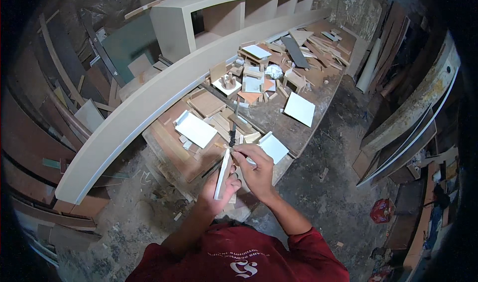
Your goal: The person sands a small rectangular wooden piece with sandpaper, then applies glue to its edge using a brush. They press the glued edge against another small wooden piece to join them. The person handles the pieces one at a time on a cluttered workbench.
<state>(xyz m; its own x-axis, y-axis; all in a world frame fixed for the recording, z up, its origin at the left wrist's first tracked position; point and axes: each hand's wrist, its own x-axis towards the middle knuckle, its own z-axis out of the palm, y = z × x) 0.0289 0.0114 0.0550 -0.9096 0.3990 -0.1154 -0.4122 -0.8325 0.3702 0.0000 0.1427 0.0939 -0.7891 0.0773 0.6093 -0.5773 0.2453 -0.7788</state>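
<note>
My left hand [220,190] is closed around a narrow board [223,175] with a white edge, which it holds tilted, one end pointing away from me. At the far end of that board are the fingertips of my right hand [255,166], pinched together; whether something small is between them I cannot tell. Just beyond my fingers lies a tool with a dark handle [232,136], its kind unclear. A white-faced panel [196,129] rests on the bench to the left, and another white panel [274,147] lies right beside my right hand.
Wood offcuts [317,50] and small wooden assemblies litter the workbench [283,121]. A long curved board [149,91] runs along its left side, before a curved open-compartment cabinet [168,28]. Curved pieces [407,106] lean at the right. A red object [382,211] sits on the floor.
</note>
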